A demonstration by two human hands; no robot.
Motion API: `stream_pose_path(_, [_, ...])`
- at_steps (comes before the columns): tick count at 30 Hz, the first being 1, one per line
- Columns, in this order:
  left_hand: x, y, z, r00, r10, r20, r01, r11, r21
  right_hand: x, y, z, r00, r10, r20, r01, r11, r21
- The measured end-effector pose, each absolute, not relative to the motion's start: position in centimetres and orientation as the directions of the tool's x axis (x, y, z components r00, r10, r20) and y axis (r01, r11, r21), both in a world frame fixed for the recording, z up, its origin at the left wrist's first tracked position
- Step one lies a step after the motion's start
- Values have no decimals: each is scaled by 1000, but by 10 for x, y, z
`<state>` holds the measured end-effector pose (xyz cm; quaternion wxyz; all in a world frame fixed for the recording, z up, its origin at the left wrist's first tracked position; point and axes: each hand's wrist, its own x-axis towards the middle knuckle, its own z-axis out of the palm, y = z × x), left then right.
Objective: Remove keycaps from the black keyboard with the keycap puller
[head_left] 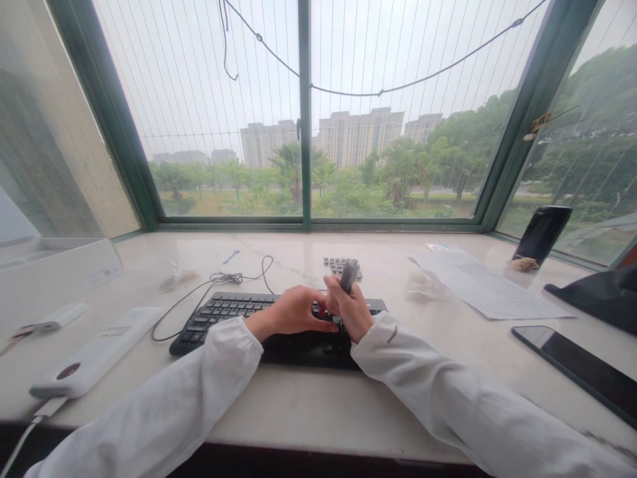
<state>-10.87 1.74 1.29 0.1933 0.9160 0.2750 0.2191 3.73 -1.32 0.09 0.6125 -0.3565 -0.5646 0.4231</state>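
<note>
A black wired keyboard (223, 312) lies on a pale marble sill in front of a large window. My left hand (291, 311) rests on the keys near the keyboard's middle, fingers curled and pressed down onto them. My right hand (352, 309) is closed round a small dark grey tool (349, 275) held upright over the keys, right beside the left fingertips. Several loose keycaps (338, 264) lie in a cluster just behind the keyboard. Both arms wear white sleeves.
A white power bank (94, 358) with a cable and a smaller white device (54, 317) lie at the left. Printed paper (492, 289) lies at the right, a phone (580, 364) flat near the front edge, another phone (542, 232) propped against the window.
</note>
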Motion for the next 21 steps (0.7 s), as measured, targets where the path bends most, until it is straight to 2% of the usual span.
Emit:
stream_pose_path(5, [-107,19,10,713,634,299,468,-748,470,36,-22,-1,-94,865,493,58,499,-864])
stream_pose_path(11, [-107,21,7,696,626,353,487,-772,408,36,-22,-3,-63,831,552,190,553,-811])
stream_pose_path(21, [-107,19,9,706,613,354,500,-786,363,36,-24,-3,-12,803,596,263,577,-773])
